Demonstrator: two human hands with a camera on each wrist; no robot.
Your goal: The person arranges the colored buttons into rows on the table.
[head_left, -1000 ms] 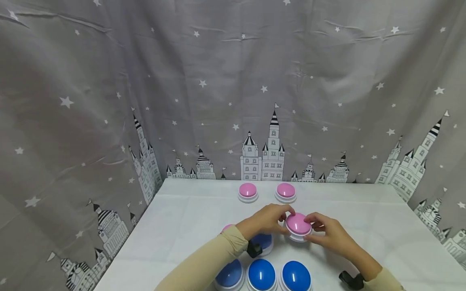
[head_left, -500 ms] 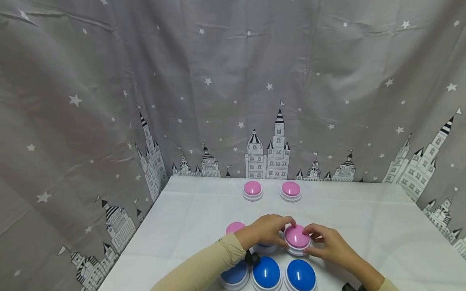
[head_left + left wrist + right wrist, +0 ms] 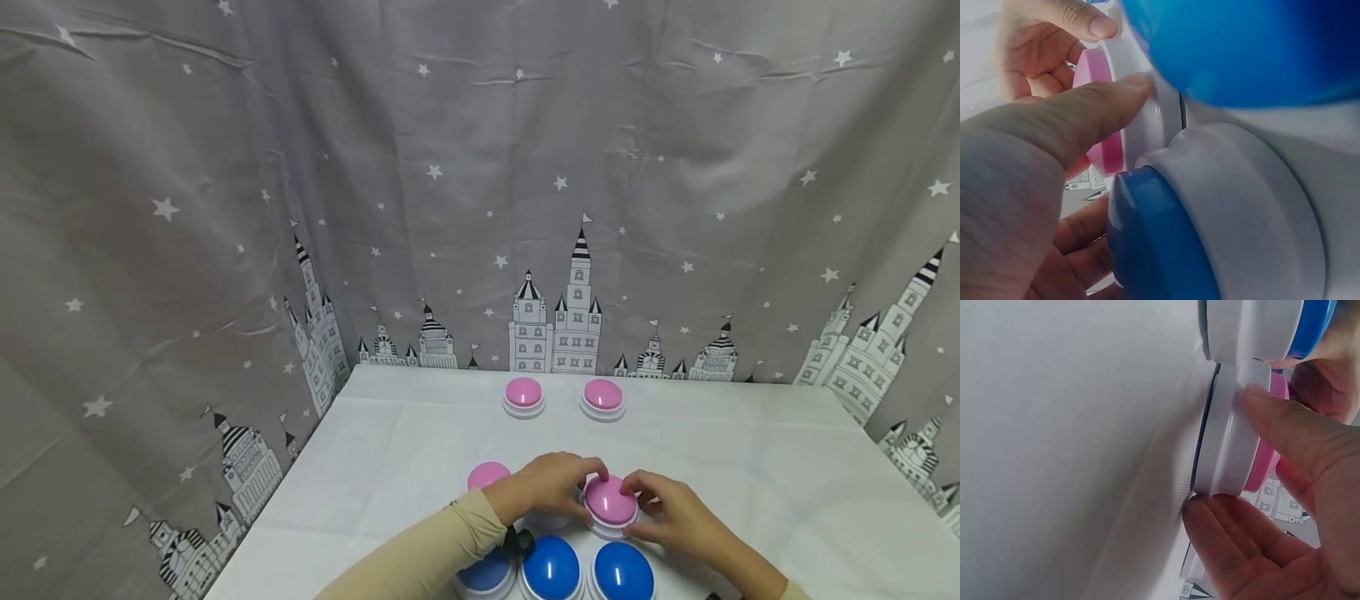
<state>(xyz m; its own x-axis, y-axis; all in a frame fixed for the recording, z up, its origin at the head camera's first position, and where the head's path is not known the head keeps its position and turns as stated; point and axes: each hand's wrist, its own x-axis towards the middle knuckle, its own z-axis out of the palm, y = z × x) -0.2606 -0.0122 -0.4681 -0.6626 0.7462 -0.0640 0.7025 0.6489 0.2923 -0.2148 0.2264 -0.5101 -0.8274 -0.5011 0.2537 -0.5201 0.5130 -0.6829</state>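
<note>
Both hands hold a pink push button with a round white base, one from each side. The left hand has its thumb on the near side of the base, plain in the left wrist view. From the right, the right hand grips it with thumb and fingers. The button sits at the table surface, right behind a blue push button. Under the left hand, another button shows only its white base in the head view; the left wrist view shows its blue dome.
Two more blue buttons, one in the middle and one at the left, complete the front row. A pink button stands behind the left wrist. Two pink buttons stand near the table's back edge, before a grey curtain.
Both hands have brought the pink button toward the person, down beside the button under the left hand and close behind the front blue row. The head view has shifted slightly.
</note>
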